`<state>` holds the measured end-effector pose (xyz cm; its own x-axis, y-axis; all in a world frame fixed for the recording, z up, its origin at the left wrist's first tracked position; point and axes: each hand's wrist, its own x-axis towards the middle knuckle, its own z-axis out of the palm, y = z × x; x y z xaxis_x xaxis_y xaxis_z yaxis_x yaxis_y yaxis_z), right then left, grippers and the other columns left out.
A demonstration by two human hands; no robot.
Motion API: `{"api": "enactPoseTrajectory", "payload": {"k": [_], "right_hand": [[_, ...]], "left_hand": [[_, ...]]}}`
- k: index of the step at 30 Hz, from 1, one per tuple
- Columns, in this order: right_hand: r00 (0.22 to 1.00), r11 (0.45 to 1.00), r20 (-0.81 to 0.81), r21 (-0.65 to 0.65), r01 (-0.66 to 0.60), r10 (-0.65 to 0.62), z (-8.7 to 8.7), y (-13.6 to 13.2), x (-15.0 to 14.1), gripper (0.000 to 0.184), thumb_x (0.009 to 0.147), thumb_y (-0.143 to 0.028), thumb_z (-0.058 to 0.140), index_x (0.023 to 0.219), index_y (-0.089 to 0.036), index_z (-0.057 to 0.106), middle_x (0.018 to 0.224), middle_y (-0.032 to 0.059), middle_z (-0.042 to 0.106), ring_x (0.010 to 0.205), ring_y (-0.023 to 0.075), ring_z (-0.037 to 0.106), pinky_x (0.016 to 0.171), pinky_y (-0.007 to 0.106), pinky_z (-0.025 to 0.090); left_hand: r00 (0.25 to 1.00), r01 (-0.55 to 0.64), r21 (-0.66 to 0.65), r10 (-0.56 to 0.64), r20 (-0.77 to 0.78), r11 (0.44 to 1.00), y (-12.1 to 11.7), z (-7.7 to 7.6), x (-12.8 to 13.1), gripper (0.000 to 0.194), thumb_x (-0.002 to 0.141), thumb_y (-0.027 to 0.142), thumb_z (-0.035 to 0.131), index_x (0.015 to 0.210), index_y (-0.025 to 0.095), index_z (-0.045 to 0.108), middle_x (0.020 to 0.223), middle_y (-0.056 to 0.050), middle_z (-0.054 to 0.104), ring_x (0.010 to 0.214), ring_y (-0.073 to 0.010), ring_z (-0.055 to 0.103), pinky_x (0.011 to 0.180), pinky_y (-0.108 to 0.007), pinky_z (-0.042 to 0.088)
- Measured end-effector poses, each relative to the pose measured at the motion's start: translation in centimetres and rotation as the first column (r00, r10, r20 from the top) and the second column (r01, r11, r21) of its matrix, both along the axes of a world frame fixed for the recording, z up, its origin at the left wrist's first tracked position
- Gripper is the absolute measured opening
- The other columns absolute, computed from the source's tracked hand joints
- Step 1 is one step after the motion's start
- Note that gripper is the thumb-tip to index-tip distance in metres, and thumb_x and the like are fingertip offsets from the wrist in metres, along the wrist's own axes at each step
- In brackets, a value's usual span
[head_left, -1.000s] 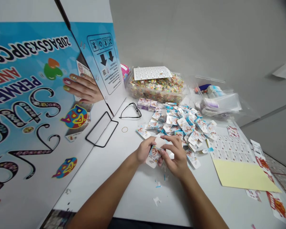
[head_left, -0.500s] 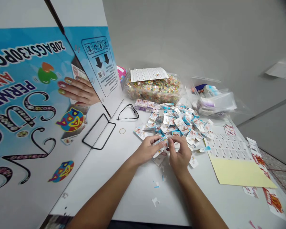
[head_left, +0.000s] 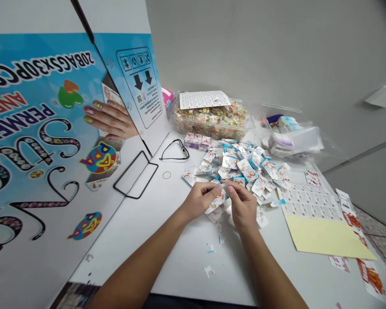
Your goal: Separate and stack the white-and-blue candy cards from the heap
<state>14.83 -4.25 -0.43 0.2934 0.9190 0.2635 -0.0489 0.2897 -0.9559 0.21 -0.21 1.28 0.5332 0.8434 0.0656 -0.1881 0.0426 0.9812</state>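
One small white-and-blue printed packet (head_left: 214, 204) is held up in front of the person, just above the near side of a heap of similar packets (head_left: 244, 165) on the white table (head_left: 180, 268). The left hand (head_left: 197, 201) grips it, thumb across the printed face and fingers behind. The right hand (head_left: 244, 206) has its thumb and fingers drawn together at the packet's upper right edge; whether they grip it or only touch it, I cannot tell. Beneath the hands lies another printed card (head_left: 215, 215), partly covered, and nearer the person are torn paper scraps (head_left: 209, 271).

Behind the heap stands a clear tub (head_left: 209, 128) of tiny multicoloured pieces, with a printed sheet (head_left: 205, 99) resting on top. Purple boxes (head_left: 197, 140) sit in front of the tub, and a second clear container (head_left: 296, 146) with plastic-wrapped items stands to its right. Left of the heap lie black-framed glasses (head_left: 176, 159) and a thin rubber band (head_left: 163, 175), near a large blue-and-white carton (head_left: 51, 171) with upside-down lettering. On the right, sticker sheets (head_left: 312, 199) lie beside a pale yellow sheet (head_left: 328, 238).
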Motion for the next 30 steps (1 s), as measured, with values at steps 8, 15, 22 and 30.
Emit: {"api": "enactPoseTrajectory", "payload": {"k": [8,15,22,30], "right_hand": [[0.937,0.996,-0.345,-0.060,-0.069,0.045,0.1,0.0,-1.1,0.008,0.077,-0.025,0.078,0.083,-0.022,0.074,0.102,0.0041,0.075,0.095,0.0184,0.067,0.086,0.032,0.052],[0.963,1.000,-0.270,-0.029,-0.004,-0.004,0.3,-0.3,-0.7,0.003,0.078,-0.025,0.077,0.081,-0.023,0.077,0.100,0.0061,0.076,0.100,0.0225,0.068,0.097,0.042,0.048],[0.993,0.994,0.067,0.059,0.090,-0.094,0.4,-0.9,-1.1,0.012,0.087,-0.029,0.068,0.084,-0.022,0.077,0.110,0.0095,0.074,0.107,0.0256,0.067,0.098,0.046,0.049],[0.987,0.992,0.147,0.112,0.055,-0.071,0.5,-0.7,-0.7,0.020,0.092,-0.032,0.061,0.103,-0.026,0.077,0.113,0.0086,0.072,0.106,0.0249,0.066,0.089,0.042,0.054]], "left_hand": [[0.996,-0.061,0.216,0.074,-0.054,0.974,0.0,-0.9,0.1,0.037,0.093,0.043,0.056,0.091,0.012,0.076,0.079,-0.004,0.070,0.077,-0.0157,0.061,0.072,-0.024,0.046],[0.994,-0.065,0.251,0.084,-0.066,0.966,-0.4,-0.7,0.2,0.034,0.091,0.041,0.060,0.103,0.012,0.075,0.088,-0.005,0.072,0.083,-0.0178,0.063,0.076,-0.025,0.047],[0.990,-0.124,0.200,0.133,-0.034,0.972,-0.6,-0.3,0.5,0.036,0.094,0.043,0.055,0.096,0.012,0.074,0.084,-0.005,0.072,0.081,-0.0169,0.064,0.076,-0.025,0.049],[0.997,0.002,-0.022,0.000,0.078,1.000,-0.9,0.1,0.4,0.045,0.093,0.052,0.051,0.082,0.012,0.068,0.061,-0.002,0.065,0.053,-0.0157,0.062,0.052,-0.026,0.050]]}}
